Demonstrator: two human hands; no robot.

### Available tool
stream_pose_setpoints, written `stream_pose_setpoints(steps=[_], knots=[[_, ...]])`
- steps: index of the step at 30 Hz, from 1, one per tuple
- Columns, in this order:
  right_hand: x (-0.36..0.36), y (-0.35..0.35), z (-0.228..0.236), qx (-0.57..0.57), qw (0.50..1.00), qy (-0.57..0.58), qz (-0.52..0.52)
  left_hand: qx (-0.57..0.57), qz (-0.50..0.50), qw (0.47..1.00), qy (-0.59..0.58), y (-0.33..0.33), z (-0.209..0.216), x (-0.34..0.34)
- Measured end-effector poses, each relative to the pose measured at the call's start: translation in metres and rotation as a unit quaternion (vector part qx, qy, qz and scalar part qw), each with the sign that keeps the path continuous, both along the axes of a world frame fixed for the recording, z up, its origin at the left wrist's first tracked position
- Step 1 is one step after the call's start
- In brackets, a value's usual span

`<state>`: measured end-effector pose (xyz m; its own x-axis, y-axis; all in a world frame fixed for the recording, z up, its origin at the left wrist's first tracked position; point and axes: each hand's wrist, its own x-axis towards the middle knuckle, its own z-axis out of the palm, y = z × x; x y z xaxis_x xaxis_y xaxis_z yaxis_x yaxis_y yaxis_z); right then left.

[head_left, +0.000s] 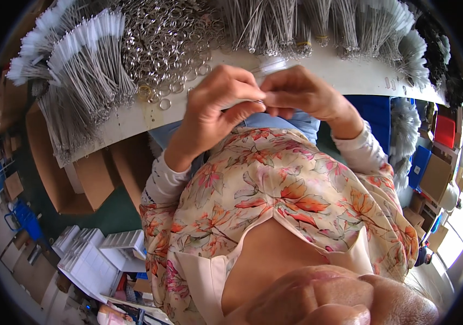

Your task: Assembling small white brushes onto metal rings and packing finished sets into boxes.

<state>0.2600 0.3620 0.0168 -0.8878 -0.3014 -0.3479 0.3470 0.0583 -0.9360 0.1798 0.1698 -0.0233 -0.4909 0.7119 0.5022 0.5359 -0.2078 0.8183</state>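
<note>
My left hand [218, 105] and my right hand [304, 96] meet fingertip to fingertip in front of the table edge. Both are closed in a pinch around a small shiny metal piece [262, 101], mostly hidden by the fingers, so its kind does not show. Just beyond the hands, a white bristle tuft [273, 65] lies on the white table [345, 78]. Past my left hand spreads a large heap of metal split rings [161, 38], with a loose ring [165, 104] close to the near edge.
Bundles of wire-stemmed brushes with white bristles [88, 59] are piled at the left, and more wire-stemmed bundles [275, 27] line the back. Open cardboard boxes [80, 179] stand below the table at left. A blue panel [372, 116] and bagged grey bristly items [405, 127] are at right.
</note>
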Motion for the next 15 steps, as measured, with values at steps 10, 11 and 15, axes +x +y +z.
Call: stream_pose_setpoints(steps=[10,11,15], knots=[[0.056,0.085,-0.076,0.463,0.870,0.123,-0.114,-0.297,0.338,0.893,0.022,-0.060,-0.074,-0.005],[0.044,0.060,-0.075,0.362,0.908,0.149,-0.148,-0.297,0.331,0.891,0.094,-0.061,-0.081,-0.006],[-0.010,-0.038,-0.071,0.290,0.882,0.360,-0.096,-0.189,0.244,0.946,-0.095,-0.059,-0.056,-0.010]])
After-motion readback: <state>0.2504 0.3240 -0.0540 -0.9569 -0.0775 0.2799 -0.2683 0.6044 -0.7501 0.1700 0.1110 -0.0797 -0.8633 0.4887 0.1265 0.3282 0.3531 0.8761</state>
